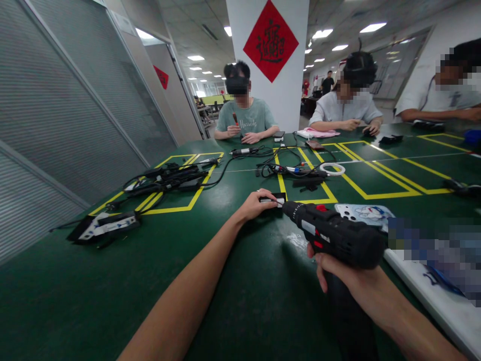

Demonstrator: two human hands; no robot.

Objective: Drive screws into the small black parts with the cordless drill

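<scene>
My right hand (pixel 338 268) is wrapped round the grip of a black cordless drill (pixel 334 230) with red switches. The drill lies nearly level, its chuck pointing left. Its thin bit reaches a small black rectangular case (pixel 278 196) with a white label, on the green table (pixel 169 281). I cannot tell whether the bit sits in a screw. My left hand (pixel 259 204) is closed on the case from the left, fingers bent over its near side. Part of the case is hidden behind the fingers and the chuck.
Tangled black cables and adapters (pixel 176 178) lie at the left, near a black-and-white strip (pixel 105 225). More cables (pixel 289 170) and a white ring (pixel 332 169) lie ahead. A patterned phone case (pixel 366 214) is beside the drill. Several people sit across the table, one holding a screwdriver (pixel 235 119).
</scene>
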